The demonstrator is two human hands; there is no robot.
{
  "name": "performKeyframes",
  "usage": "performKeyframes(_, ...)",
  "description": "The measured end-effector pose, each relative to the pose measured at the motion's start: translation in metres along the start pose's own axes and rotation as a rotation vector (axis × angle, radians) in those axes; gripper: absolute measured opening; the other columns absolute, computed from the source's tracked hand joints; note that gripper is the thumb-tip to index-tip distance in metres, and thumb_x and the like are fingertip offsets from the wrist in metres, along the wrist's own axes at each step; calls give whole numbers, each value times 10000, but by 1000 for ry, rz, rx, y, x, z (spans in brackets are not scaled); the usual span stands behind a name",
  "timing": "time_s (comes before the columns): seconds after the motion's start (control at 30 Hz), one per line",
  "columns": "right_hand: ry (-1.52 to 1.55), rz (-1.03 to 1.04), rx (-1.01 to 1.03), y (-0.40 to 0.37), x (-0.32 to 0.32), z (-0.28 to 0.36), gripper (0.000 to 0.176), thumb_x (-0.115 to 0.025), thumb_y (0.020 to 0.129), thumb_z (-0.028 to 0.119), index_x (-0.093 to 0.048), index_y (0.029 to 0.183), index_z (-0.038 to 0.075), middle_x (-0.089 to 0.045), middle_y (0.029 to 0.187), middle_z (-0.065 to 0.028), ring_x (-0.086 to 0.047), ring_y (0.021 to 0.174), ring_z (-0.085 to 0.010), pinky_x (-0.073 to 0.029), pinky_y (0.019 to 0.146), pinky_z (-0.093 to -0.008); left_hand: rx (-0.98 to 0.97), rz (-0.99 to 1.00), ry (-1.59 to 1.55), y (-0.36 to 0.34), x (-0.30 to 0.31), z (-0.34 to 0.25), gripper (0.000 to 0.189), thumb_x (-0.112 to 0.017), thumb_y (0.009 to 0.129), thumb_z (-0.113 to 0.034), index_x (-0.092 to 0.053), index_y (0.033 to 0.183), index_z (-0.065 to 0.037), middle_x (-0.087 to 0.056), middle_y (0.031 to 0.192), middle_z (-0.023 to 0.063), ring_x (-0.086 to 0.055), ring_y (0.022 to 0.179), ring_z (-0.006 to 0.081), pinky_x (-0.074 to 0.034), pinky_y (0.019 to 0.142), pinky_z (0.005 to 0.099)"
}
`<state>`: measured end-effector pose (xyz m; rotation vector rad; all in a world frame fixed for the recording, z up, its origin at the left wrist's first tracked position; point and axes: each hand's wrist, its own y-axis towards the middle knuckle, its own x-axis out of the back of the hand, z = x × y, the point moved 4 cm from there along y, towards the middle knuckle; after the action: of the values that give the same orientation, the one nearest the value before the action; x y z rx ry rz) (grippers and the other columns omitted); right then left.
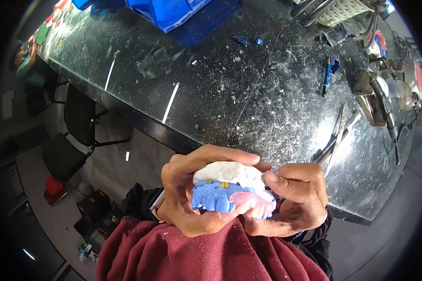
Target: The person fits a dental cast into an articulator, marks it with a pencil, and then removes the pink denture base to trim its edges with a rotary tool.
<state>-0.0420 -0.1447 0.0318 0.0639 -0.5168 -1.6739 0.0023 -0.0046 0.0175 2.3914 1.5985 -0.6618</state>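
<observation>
Close to my body, beyond the table's near edge, both hands hold a dental cast (210,199). Its base is white plaster, the tooth part is blue, and two small yellow marks sit where they join. A pink gum piece with pale teeth (253,202) lies against the cast's right front. My left hand (185,206) wraps round the left side, fingers over the top and thumb beneath. My right hand (297,199) grips the right end, with its thumb near the white base and fingers by the pink piece. The cast's back is hidden.
White debris covers the dark table (211,75). Blue bins (169,14) stand at the back. To the right lie a blue pencil (326,77), metal tools (337,133), a handpiece (382,100) and a white basket (337,11). Chairs (77,117) and another person (28,63) are at left.
</observation>
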Motion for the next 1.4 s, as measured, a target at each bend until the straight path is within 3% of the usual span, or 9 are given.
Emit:
performKeyframes(0.07, 1, 3, 16, 1, 0, -1, 475, -806, 563, 262, -633, 919, 0, -573, 832, -85, -603, 670, -159, -504, 536, -236, 30, -9, -11, 0, 1, -1, 396, -609, 568, 32, -558, 950, 123, -576, 935, 278, -632, 811, 288, -534, 732, 332)
performKeyframes(0.27, -5, -41, 17, 2, -2, -3, 451, -799, 567, 283, -646, 877, -6, -572, 788, -91, -597, 626, -163, -500, 505, -240, -269, 2, 23, -3, 4, 6, 342, -645, 594, -14, -606, 931, 32, -528, 1012, 314, -622, 809, 358, -541, 713, 382)
performKeyframes(0.4, 15, -48, 31, 2, -4, -5, 433, -792, 582, 262, -645, 880, -15, -572, 780, -107, -597, 603, -168, -501, 484, -244, -330, -7, 119, -4, 3, 6, 370, -633, 604, -46, -577, 943, 92, -562, 971, 284, -631, 811, 310, -541, 706, 348)
performKeyframes(0.63, -77, 59, -13, 11, -3, -5, 409, -738, 651, 156, -617, 980, -55, -559, 777, -135, -594, 632, -160, -497, 483, -245, -20, 226, 199, 4, 4, -6, 596, -576, 633, -64, -405, 1167, 137, -600, 973, 212, -614, 890, 228, -485, 782, 285)
performKeyframes(0.83, -109, 13, -19, 12, 1, -6, 371, -746, 593, 154, -643, 877, -61, -555, 700, -103, -587, 545, -155, -454, 430, -226, 272, 256, -355, -4, 1, 8, 735, -502, 689, -106, -175, 1307, 124, -529, 1122, 195, -540, 1026, 246, -365, 943, 333)
performKeyframes(0.93, -83, -47, -4, 6, 0, -10, 395, -679, 551, 169, -638, 857, -77, -546, 681, -139, -516, 548, -147, -391, 472, -219, 300, 356, -388, -5, 2, 12, 759, -509, 710, -140, -134, 1322, 107, -493, 1163, 182, -506, 1066, 243, -345, 956, 339)
performKeyframes(1.03, -75, -84, -3, 11, 1, -7, 342, -751, 559, 155, -647, 810, -54, -542, 629, -93, -576, 498, -148, -447, 408, -225, 325, 413, -465, -5, -2, 16, 770, -520, 720, -179, -127, 1325, 88, -463, 1189, 167, -465, 1106, 230, -323, 965, 337)
performKeyframes(1.4, -1, -49, -77, 9, 3, -10, 312, -739, 587, 138, -637, 804, -62, -536, 616, -99, -543, 475, -140, -410, 404, -223, 321, 301, -400, -15, -4, 18, 712, -486, 751, -257, -167, 1298, 68, -422, 1193, 207, -419, 1130, 266, -305, 960, 382)
